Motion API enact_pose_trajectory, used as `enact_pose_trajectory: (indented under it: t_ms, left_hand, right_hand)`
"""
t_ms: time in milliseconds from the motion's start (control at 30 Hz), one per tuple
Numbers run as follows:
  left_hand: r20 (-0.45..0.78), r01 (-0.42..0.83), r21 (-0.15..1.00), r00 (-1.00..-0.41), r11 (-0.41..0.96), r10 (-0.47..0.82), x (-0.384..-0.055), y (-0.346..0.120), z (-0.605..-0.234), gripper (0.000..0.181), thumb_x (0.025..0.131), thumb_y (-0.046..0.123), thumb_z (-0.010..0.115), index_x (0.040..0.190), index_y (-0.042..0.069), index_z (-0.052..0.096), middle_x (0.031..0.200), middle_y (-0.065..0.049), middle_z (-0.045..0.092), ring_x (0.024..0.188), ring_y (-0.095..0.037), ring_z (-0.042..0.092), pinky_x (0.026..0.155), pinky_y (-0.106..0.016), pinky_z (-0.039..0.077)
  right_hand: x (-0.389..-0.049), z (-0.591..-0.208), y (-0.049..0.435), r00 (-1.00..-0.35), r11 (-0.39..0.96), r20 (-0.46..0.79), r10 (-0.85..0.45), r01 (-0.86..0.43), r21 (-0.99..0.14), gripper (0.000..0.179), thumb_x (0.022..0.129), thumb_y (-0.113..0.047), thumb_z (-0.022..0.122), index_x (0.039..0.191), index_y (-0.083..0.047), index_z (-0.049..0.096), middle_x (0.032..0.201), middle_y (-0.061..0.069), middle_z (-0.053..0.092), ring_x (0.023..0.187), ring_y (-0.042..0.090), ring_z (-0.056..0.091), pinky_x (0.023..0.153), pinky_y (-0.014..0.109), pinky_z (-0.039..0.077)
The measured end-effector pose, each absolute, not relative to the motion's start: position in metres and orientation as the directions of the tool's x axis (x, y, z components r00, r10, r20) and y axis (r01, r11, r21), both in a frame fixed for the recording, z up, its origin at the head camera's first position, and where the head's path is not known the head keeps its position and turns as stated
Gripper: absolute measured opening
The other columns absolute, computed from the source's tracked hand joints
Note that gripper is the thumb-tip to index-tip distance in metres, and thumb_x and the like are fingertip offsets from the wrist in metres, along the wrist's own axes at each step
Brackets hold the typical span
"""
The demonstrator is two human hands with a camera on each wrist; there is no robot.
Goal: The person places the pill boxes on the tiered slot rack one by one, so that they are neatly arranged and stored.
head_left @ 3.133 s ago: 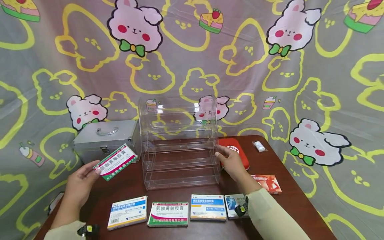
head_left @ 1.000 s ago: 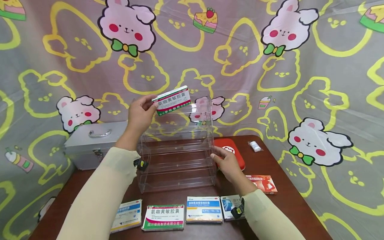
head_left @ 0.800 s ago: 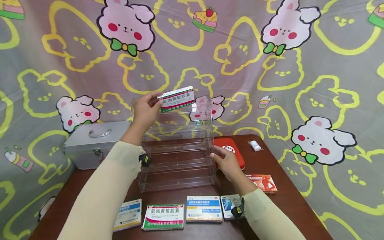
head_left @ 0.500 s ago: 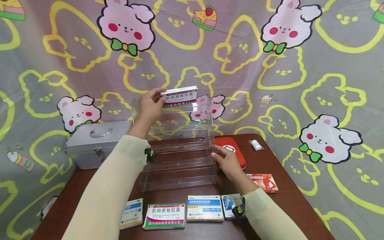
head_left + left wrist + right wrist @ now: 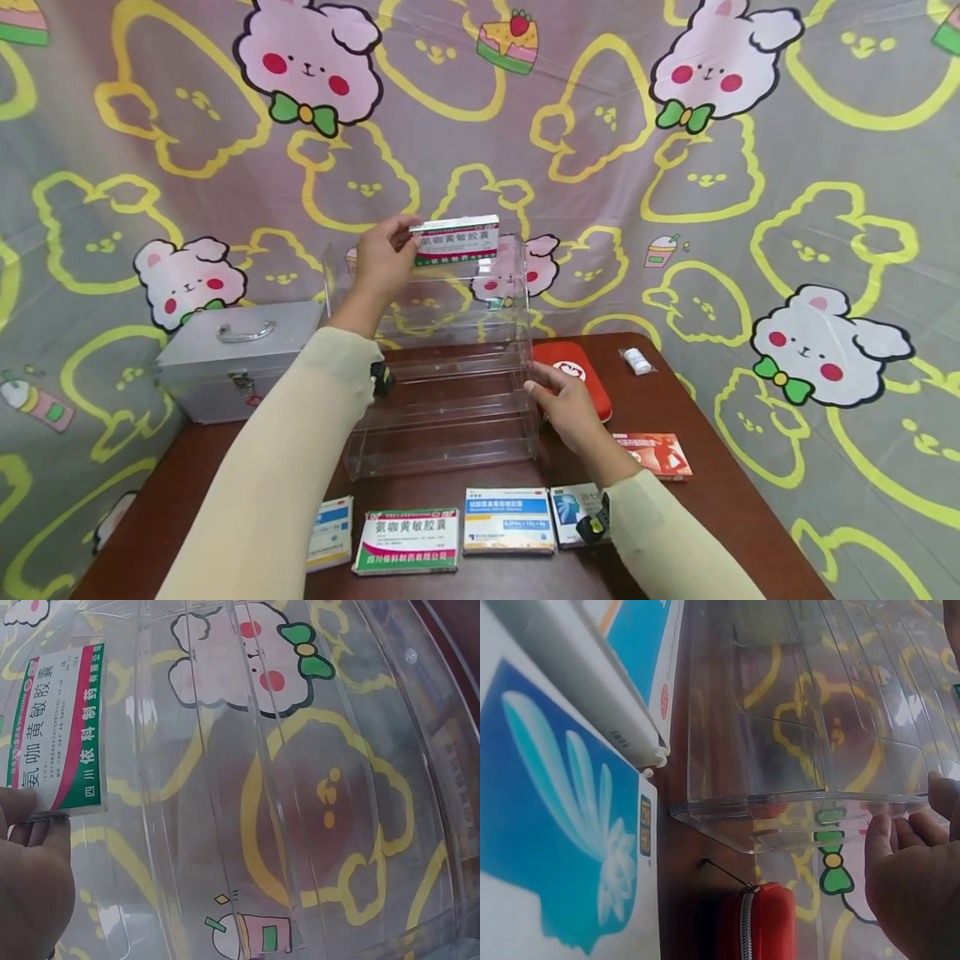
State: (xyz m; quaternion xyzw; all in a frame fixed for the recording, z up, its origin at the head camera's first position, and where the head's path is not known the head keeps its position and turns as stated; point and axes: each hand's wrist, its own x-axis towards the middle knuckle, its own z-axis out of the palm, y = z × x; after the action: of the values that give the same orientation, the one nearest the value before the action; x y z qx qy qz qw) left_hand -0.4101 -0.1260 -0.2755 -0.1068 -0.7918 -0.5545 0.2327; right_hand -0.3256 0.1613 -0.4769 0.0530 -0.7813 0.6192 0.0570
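My left hand pinches the end of a white, green and magenta medicine box, printed side facing me. The box is at the top tier of a clear acrylic display rack; whether it touches the tier is unclear. In the left wrist view, the thumb lies on the face of the medicine box, fingers beneath. My right hand holds the rack's right side edge, thumb at the front and fingers along the outer wall, as the right wrist view shows beside the rack. The rack's lower tiers hold nothing visible.
Along the table front lie a blue-white box partly behind my sleeve, a green-magenta box, another blue-white box and a grey-blue box. Around the rack are a silver case, red pouch, orange box and white bottle.
My left hand has carried the medicine box from beside the silver case up to the rack's top, then slightly right, levelling it. My right hand stays on the rack's side.
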Motion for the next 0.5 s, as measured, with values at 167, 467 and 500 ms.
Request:
enact_pose_trajectory:
  t_ms: [167, 467, 500]
  left_hand:
    - [0.492, 0.445, 0.829, -0.869, 0.339, -0.060, -0.416, -0.122, -0.279, 0.033, 0.104, -0.004, 0.063, 0.135, 0.000, 0.073, 0.133, -0.022, 0.077, 0.118, -0.024, 0.073, 0.089, -0.017, 0.061]
    - [0.456, 0.424, 0.819, -0.890, 0.386, 0.012, -0.423, -0.119, -0.283, 0.034, 0.109, 0.003, 0.062, 0.142, 0.001, 0.070, 0.133, -0.021, 0.075, 0.111, -0.020, 0.068, 0.079, -0.014, 0.053]
    - [0.450, 0.420, 0.817, -0.893, 0.396, 0.019, -0.424, -0.118, -0.284, 0.034, 0.109, 0.003, 0.062, 0.142, 0.002, 0.071, 0.133, -0.021, 0.075, 0.111, -0.020, 0.067, 0.078, -0.015, 0.052]
  right_hand:
    - [-0.324, -0.477, 0.162, -0.988, 0.225, 0.155, -0.016, -0.155, -0.962, 0.047, 0.104, -0.011, 0.074, 0.150, -0.005, 0.066, 0.147, 0.015, 0.071, 0.138, 0.025, 0.063, 0.097, 0.008, 0.051]
    - [-0.327, -0.478, 0.162, -0.988, 0.203, 0.156, -0.017, -0.156, -0.967, 0.048, 0.104, -0.011, 0.074, 0.150, -0.005, 0.066, 0.148, 0.016, 0.070, 0.136, 0.026, 0.064, 0.094, 0.008, 0.053]
    - [-0.327, -0.478, 0.162, -0.988, 0.199, 0.155, -0.020, -0.156, -0.967, 0.048, 0.104, -0.011, 0.074, 0.151, -0.005, 0.065, 0.148, 0.016, 0.070, 0.136, 0.026, 0.064, 0.094, 0.008, 0.053]
